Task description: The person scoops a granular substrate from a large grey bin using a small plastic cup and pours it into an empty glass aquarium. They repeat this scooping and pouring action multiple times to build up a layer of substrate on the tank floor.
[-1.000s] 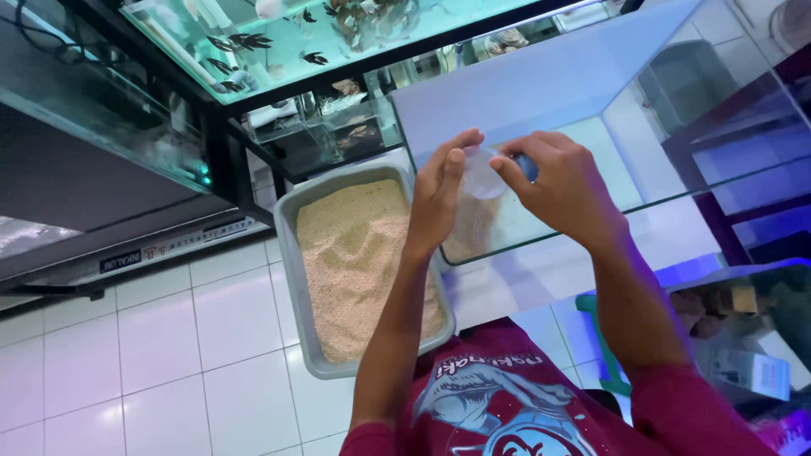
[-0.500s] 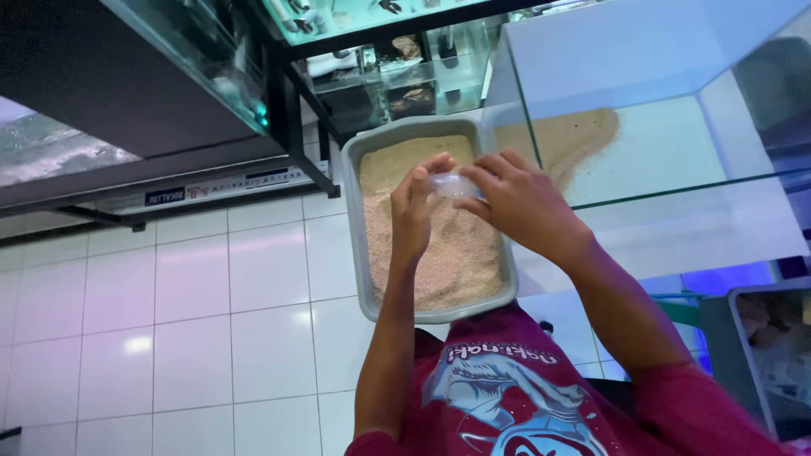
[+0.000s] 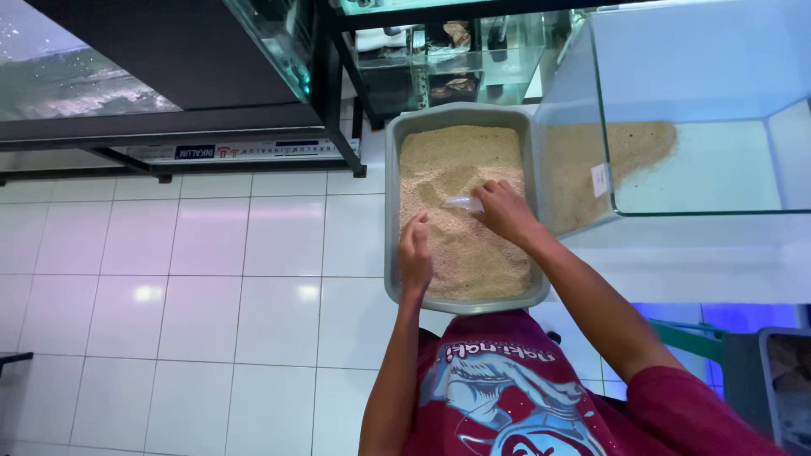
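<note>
A grey rectangular tray (image 3: 391, 211) full of tan sand (image 3: 456, 160) lies on the white tiled floor in front of me. My right hand (image 3: 505, 211) grips a small clear plastic cup (image 3: 462, 203), tipped on its side with its mouth pressed into the sand. My left hand (image 3: 415, 253) rests in the sand at the tray's left side, fingers curled, holding nothing that I can see. To the right stands an empty glass aquarium (image 3: 693, 110) with a patch of the same sand (image 3: 617, 156) spread over its bottom left corner.
A dark metal rack (image 3: 338, 93) holding lit fish tanks runs along the top left. More small tanks (image 3: 456, 59) sit behind the tray. A dark bin (image 3: 781, 380) shows at the lower right edge. White floor tiles (image 3: 186, 295) fill the left side.
Both hands have come down from the glass aquarium's edge to the tray. The cup, held up between both hands before, now lies in the sand in my right hand alone.
</note>
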